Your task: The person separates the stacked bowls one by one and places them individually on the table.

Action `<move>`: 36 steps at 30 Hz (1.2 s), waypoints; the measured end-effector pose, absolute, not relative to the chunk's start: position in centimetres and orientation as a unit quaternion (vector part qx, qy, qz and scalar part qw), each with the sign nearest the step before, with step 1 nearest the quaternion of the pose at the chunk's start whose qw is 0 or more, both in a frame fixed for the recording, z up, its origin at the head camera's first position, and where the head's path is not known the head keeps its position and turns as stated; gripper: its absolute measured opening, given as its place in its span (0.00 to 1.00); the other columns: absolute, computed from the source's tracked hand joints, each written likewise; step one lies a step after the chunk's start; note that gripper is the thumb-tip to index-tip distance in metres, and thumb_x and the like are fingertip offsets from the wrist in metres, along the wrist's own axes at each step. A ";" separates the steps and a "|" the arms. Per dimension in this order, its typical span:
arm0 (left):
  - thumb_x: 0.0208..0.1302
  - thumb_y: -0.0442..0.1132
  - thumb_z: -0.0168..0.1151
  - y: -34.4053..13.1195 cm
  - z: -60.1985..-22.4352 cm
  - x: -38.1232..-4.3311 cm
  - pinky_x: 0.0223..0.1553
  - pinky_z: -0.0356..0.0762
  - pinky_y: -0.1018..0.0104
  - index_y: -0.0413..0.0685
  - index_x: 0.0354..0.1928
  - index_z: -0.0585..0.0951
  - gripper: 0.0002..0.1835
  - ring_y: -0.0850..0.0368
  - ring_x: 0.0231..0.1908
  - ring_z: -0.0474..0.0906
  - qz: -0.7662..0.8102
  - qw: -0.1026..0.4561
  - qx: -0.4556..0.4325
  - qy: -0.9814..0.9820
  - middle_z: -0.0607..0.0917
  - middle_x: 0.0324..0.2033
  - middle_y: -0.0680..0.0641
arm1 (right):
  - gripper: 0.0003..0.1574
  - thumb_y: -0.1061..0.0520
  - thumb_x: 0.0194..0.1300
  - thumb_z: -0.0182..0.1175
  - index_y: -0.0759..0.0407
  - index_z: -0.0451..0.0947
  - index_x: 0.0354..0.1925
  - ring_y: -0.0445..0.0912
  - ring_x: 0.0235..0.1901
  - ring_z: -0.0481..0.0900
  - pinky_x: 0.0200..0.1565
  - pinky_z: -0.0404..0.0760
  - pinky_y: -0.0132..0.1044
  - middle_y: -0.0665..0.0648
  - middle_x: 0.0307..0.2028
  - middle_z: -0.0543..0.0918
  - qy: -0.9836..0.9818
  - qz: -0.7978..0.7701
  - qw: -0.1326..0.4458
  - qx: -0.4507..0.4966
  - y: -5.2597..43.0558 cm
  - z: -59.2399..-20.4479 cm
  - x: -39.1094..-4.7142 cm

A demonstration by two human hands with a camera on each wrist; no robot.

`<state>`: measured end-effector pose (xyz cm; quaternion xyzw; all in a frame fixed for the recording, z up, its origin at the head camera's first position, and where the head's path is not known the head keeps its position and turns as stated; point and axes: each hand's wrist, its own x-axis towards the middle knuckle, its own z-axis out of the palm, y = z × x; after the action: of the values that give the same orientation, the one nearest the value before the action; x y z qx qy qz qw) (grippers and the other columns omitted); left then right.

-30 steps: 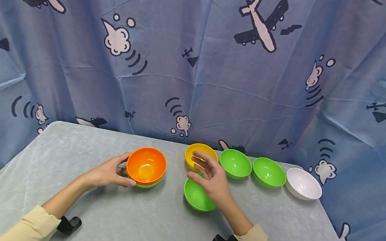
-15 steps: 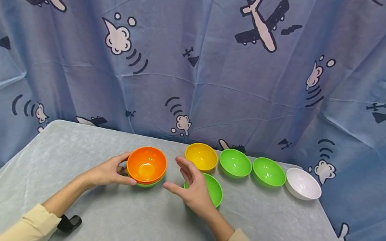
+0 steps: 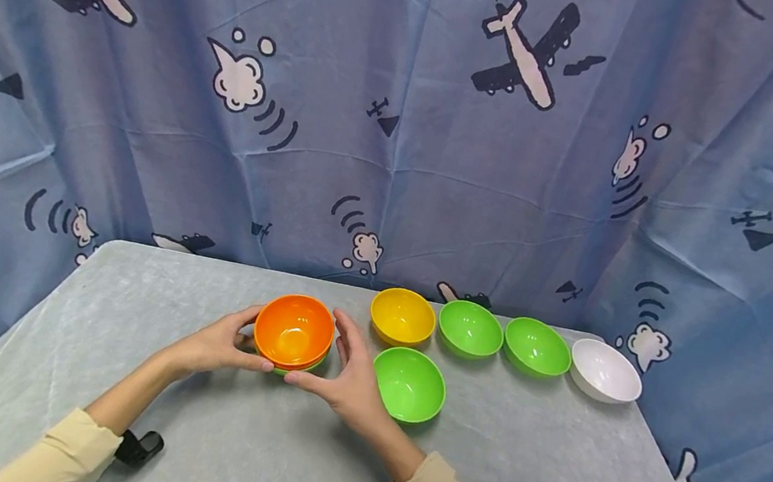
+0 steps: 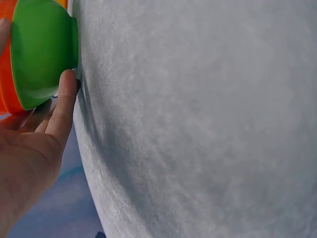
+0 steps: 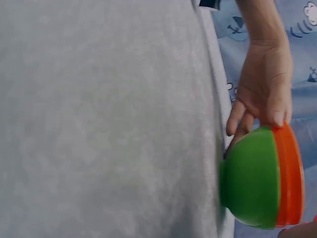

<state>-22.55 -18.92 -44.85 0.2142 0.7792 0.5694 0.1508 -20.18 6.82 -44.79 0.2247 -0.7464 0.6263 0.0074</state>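
A nested stack of bowls stands on the table, with an orange bowl (image 3: 293, 333) on top and a green bowl (image 5: 255, 178) at the bottom. Two orange rims show in the right wrist view. My left hand (image 3: 218, 343) holds the stack from the left, thumb at the front and fingers round the far side. From the right, my right hand (image 3: 349, 378) reaches round the stack with fingers extended and thumb apart. Whether it touches the bowls I cannot tell. Just right of that hand sits another green bowl (image 3: 408, 385).
Along the table's back edge stand a yellow bowl (image 3: 402, 318), a green bowl (image 3: 470, 330), a second green bowl (image 3: 537, 348) and a white bowl (image 3: 606, 372). Behind the grey-covered table (image 3: 231, 452) hangs a blue curtain (image 3: 318, 95) with airplane prints.
My right hand has moved left, from above the separate green bowl to the right side of the stack. My left hand has stayed on the stack.
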 end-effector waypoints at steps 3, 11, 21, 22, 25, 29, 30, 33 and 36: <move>0.63 0.39 0.75 -18.9 -44.8 -22.5 0.62 0.65 0.36 0.40 0.79 0.54 0.50 0.31 0.65 0.69 0.568 0.152 0.213 0.780 0.63 0.72 0.35 | 0.63 0.60 0.55 0.79 0.65 0.52 0.78 0.54 0.75 0.54 0.71 0.54 0.48 0.66 0.75 0.55 -0.743 0.630 0.011 0.226 6.4 -45.4 -20.5; 0.61 0.40 0.77 -18.9 -45.1 -22.5 0.63 0.65 0.37 0.43 0.79 0.55 0.51 0.34 0.65 0.69 0.575 0.155 0.204 0.777 0.65 0.72 0.38 | 0.68 0.57 0.52 0.81 0.66 0.49 0.78 0.47 0.74 0.57 0.70 0.58 0.42 0.61 0.75 0.57 -0.744 0.635 0.001 0.206 5.5 -46.3 -21.2; 0.62 0.40 0.76 -18.9 -45.0 -22.5 0.61 0.70 0.41 0.41 0.79 0.55 0.50 0.33 0.65 0.69 0.573 0.154 0.217 0.775 0.64 0.72 0.36 | 0.64 0.59 0.46 0.84 0.60 0.60 0.75 0.47 0.65 0.70 0.67 0.66 0.46 0.54 0.67 0.71 -0.753 0.625 0.042 0.202 4.9 -47.3 -22.2; 0.62 0.40 0.76 -18.8 -45.1 -22.5 0.61 0.70 0.41 0.41 0.79 0.55 0.50 0.33 0.65 0.69 0.572 0.154 0.216 0.776 0.64 0.72 0.36 | 0.64 0.60 0.46 0.84 0.60 0.61 0.75 0.48 0.64 0.70 0.66 0.67 0.46 0.55 0.66 0.72 -0.750 0.628 0.046 0.205 4.8 -47.3 -22.3; 0.62 0.40 0.76 -18.8 -45.1 -22.6 0.61 0.70 0.42 0.42 0.79 0.55 0.51 0.34 0.65 0.69 0.574 0.155 0.211 0.776 0.64 0.72 0.37 | 0.62 0.64 0.46 0.82 0.64 0.61 0.74 0.51 0.64 0.70 0.67 0.67 0.48 0.58 0.66 0.73 -0.743 0.635 0.050 0.207 4.8 -46.7 -22.0; 0.61 0.39 0.76 -18.9 -45.1 -22.6 0.62 0.69 0.41 0.42 0.79 0.55 0.51 0.34 0.65 0.69 0.575 0.158 0.204 0.776 0.64 0.72 0.37 | 0.58 0.66 0.48 0.80 0.69 0.62 0.72 0.55 0.64 0.71 0.67 0.67 0.49 0.64 0.65 0.73 -0.738 0.643 0.049 0.199 4.7 -44.8 -21.0; 0.61 0.40 0.76 -18.9 -45.1 -22.6 0.62 0.69 0.41 0.42 0.79 0.55 0.51 0.34 0.65 0.69 0.574 0.158 0.204 0.777 0.63 0.72 0.36 | 0.56 0.67 0.49 0.80 0.70 0.63 0.72 0.56 0.64 0.71 0.67 0.67 0.49 0.65 0.64 0.74 -0.733 0.649 0.050 0.197 4.7 -44.3 -20.8; 0.62 0.39 0.75 -19.0 -45.0 -22.6 0.62 0.67 0.38 0.40 0.79 0.54 0.50 0.32 0.65 0.69 0.572 0.153 0.205 0.779 0.63 0.72 0.35 | 0.53 0.68 0.50 0.78 0.71 0.65 0.70 0.57 0.62 0.72 0.66 0.68 0.47 0.65 0.62 0.75 -0.720 0.663 0.058 0.200 4.5 -43.4 -20.6; 0.63 0.39 0.75 -19.0 -45.0 -22.6 0.62 0.69 0.40 0.41 0.79 0.53 0.51 0.32 0.64 0.70 0.573 0.150 0.210 0.778 0.63 0.72 0.36 | 0.51 0.69 0.50 0.78 0.71 0.66 0.69 0.57 0.61 0.73 0.66 0.68 0.48 0.65 0.61 0.76 -0.707 0.674 0.061 0.206 4.4 -42.8 -20.5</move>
<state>-22.61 -19.01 -45.01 0.2104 0.7777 0.5730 0.1500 -20.54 4.37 -42.80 0.2057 -0.7068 0.6741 0.0609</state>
